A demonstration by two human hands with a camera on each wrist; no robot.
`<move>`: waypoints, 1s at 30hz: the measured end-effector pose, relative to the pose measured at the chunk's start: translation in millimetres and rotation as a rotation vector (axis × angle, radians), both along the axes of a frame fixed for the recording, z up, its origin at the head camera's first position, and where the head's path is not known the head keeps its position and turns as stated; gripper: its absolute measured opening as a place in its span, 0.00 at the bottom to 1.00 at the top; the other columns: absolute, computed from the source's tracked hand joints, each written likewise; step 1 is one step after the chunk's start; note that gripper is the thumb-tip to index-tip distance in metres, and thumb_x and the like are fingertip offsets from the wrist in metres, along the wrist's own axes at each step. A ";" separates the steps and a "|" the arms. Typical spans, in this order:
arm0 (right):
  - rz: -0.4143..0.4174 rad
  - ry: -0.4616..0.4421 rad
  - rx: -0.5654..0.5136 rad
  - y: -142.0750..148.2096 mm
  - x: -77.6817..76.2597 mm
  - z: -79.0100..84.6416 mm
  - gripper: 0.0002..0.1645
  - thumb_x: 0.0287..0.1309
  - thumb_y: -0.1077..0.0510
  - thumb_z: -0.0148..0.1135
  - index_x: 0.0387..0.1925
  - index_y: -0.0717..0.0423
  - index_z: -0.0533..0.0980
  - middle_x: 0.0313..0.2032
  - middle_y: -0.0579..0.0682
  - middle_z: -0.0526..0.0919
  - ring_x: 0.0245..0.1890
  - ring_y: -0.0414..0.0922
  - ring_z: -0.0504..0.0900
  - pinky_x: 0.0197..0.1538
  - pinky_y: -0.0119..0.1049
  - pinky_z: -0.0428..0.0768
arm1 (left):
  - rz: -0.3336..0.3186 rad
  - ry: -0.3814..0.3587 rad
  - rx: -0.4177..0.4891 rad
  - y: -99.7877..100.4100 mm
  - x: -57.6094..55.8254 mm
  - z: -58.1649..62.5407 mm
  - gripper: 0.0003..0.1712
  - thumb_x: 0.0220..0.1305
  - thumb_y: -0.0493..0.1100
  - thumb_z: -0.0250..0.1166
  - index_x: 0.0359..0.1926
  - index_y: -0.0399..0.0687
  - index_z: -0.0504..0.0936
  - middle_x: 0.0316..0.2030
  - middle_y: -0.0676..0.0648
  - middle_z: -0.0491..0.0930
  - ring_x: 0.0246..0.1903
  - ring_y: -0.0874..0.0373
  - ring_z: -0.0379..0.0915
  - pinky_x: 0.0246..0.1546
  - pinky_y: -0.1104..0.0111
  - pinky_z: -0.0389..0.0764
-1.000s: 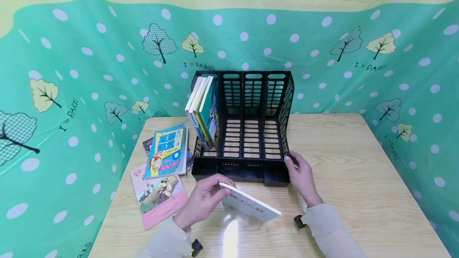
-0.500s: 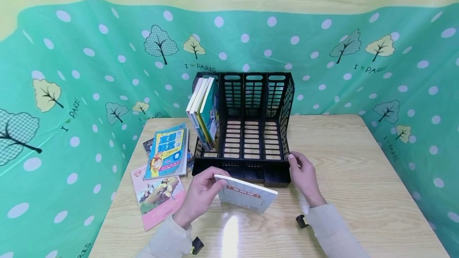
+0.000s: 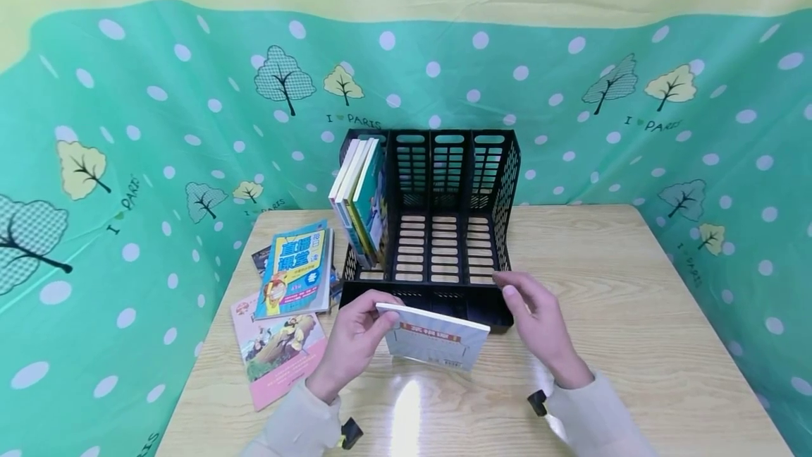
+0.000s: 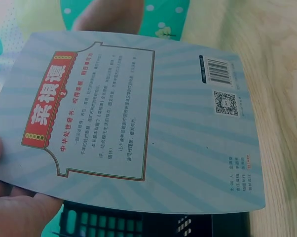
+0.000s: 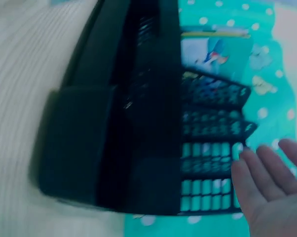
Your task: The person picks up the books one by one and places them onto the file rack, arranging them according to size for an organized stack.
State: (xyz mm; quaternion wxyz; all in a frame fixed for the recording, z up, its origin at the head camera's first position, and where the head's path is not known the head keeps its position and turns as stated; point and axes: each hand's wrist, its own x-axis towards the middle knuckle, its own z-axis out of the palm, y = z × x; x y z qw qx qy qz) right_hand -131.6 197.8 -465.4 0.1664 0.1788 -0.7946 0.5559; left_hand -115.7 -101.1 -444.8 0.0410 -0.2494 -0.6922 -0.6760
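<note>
Pale blue paper covers the thin book (image 3: 436, 336) held at a tilt in front of the rack, back cover toward the person. It looks light and fairly stiff, though likely to flex or sag from one end; the smooth cover may be a little slippery. The left hand (image 3: 357, 337) pinches it near a corner, thumb on the back cover; a second hold on the far edge would probably steady it. The right hand (image 3: 539, 319), fingers extended and holding nothing, is at the front right corner of the black rack (image 3: 448, 209); whether it touches, I cannot tell. Upright books (image 3: 361, 196) lean in the leftmost slot.
</note>
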 end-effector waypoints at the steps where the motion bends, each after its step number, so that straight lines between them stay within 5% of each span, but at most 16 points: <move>1: 0.046 0.014 0.009 -2.1 2.9 2.7 0.16 0.66 0.70 0.49 0.53 0.65 0.75 0.51 0.58 0.80 0.52 0.44 0.77 0.56 0.26 0.73 | 0.004 0.003 0.002 0.3 -0.1 0.4 0.07 0.65 0.28 0.57 0.42 0.38 0.78 0.41 0.41 0.80 0.37 0.55 0.80 0.36 0.62 0.83; 6: 0.240 0.053 0.055 -12.0 14.8 12.6 0.17 0.69 0.64 0.49 0.56 0.65 0.72 0.49 0.57 0.81 0.49 0.48 0.80 0.53 0.34 0.78 | 0.037 0.003 0.003 2.0 -0.8 1.1 0.07 0.65 0.29 0.57 0.43 0.38 0.78 0.39 0.41 0.81 0.37 0.54 0.80 0.36 0.62 0.82; 10: 0.314 0.033 0.082 -16.8 21.9 17.2 0.23 0.69 0.53 0.52 0.58 0.64 0.70 0.50 0.55 0.81 0.47 0.47 0.82 0.47 0.38 0.81 | 0.064 -0.023 0.005 2.8 -1.2 2.6 0.06 0.66 0.32 0.58 0.43 0.40 0.78 0.38 0.41 0.81 0.37 0.54 0.80 0.36 0.63 0.82; 19: 0.357 -0.108 0.000 -23.1 30.4 17.5 0.27 0.56 0.68 0.63 0.59 0.60 0.70 0.48 0.57 0.82 0.38 0.46 0.85 0.39 0.41 0.84 | 0.076 -0.036 0.011 4.3 -1.6 4.9 0.06 0.66 0.34 0.59 0.43 0.40 0.78 0.38 0.42 0.82 0.36 0.53 0.81 0.36 0.61 0.83; 26: 0.331 -0.080 0.074 -30.1 32.8 13.7 0.25 0.53 0.69 0.66 0.55 0.59 0.74 0.48 0.54 0.83 0.41 0.46 0.84 0.38 0.39 0.84 | 0.068 -0.019 0.029 7.1 -0.9 2.7 0.06 0.65 0.31 0.59 0.42 0.38 0.78 0.37 0.40 0.81 0.35 0.54 0.80 0.34 0.62 0.82; 30: 0.343 -0.025 0.105 -36.5 37.4 27.2 0.22 0.54 0.71 0.64 0.52 0.59 0.77 0.45 0.54 0.84 0.41 0.45 0.84 0.37 0.37 0.84 | 0.057 -0.016 0.035 8.6 -0.3 -0.2 0.05 0.64 0.31 0.60 0.40 0.38 0.78 0.37 0.41 0.81 0.35 0.55 0.80 0.33 0.63 0.82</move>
